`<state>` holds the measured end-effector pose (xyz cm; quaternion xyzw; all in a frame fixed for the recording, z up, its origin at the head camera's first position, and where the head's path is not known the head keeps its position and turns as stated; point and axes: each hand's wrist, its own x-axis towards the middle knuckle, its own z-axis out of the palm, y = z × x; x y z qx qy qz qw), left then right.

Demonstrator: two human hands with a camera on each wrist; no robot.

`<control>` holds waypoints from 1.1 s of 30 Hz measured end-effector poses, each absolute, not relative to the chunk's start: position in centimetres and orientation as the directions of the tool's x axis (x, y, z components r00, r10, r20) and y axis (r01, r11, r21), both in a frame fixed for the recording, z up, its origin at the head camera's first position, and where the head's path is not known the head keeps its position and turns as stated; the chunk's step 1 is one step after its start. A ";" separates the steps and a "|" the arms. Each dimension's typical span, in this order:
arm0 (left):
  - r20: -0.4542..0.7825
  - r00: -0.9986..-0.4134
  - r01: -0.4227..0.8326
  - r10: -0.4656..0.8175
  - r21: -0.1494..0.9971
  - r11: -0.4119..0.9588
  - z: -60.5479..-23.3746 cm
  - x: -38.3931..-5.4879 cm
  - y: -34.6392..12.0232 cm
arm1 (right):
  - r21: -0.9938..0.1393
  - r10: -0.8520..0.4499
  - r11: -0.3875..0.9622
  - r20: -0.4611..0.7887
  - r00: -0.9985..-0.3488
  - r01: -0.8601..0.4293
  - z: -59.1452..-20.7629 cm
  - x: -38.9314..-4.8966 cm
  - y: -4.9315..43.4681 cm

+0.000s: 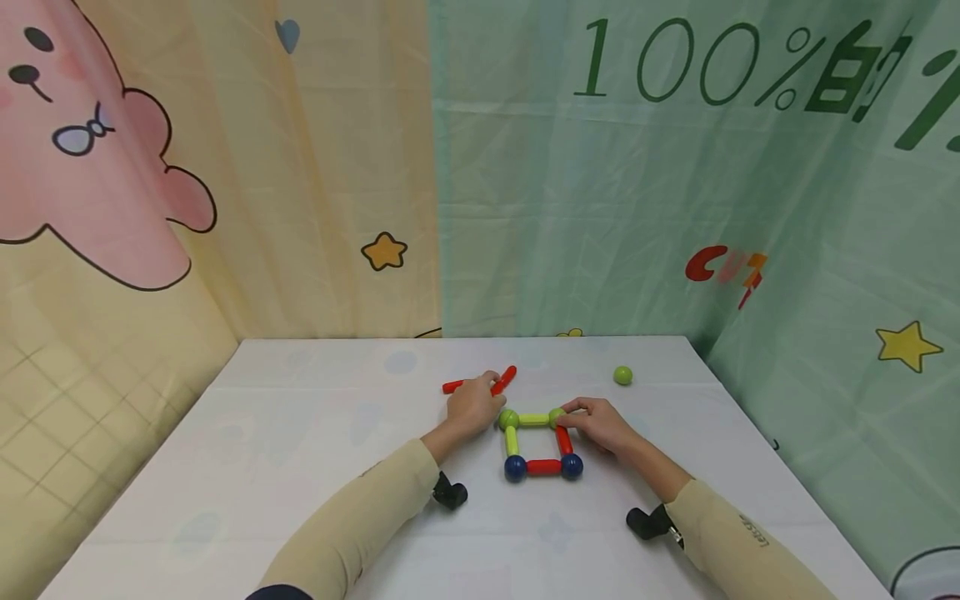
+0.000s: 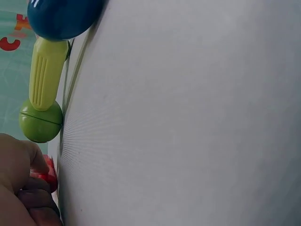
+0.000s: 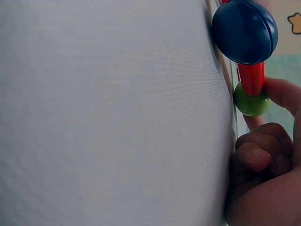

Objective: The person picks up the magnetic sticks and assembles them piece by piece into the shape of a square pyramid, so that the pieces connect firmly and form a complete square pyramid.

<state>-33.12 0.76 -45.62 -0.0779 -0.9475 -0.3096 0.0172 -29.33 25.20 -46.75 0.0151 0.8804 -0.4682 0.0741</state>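
A flat square of magnetic rods and balls lies on the table, with a green ball (image 1: 508, 419) at its far left corner and blue balls (image 1: 515, 468) at the near ones. Yellow-green rods (image 1: 534, 420) form its far and left sides; red rods (image 1: 543, 467) form the near and right sides. My right hand (image 1: 606, 427) pinches the far right green ball (image 3: 251, 102) between thumb and finger. Beyond the far left corner, my left hand (image 1: 474, 406) grips a red rod (image 1: 506, 379), partly hidden by its fingers. Another red rod (image 1: 452, 387) shows just left of that hand.
A loose green ball (image 1: 622, 375) sits at the far right of the white-covered table (image 1: 300, 433). Printed curtains (image 1: 555, 208) hang behind the table's far edge. Black wrist-camera mounts (image 1: 450, 492) stick out below both forearms.
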 end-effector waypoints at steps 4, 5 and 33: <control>0.115 -0.983 0.185 0.145 0.555 0.811 -45.8 -33.0 0.5 | -0.820 -0.041 0.564 -0.140 -0.989 0.093 -46.8 -29.3 25.2; 0.121 -0.982 0.187 0.144 0.549 0.815 -45.9 -32.9 0.5 | -0.819 -0.041 0.567 -0.139 -0.989 0.092 -46.8 -29.2 25.1; 0.146 -0.973 0.230 0.180 0.523 0.821 -46.0 -33.0 0.7 | -0.820 -0.048 0.567 -0.135 -0.990 0.084 -46.7 -29.0 25.2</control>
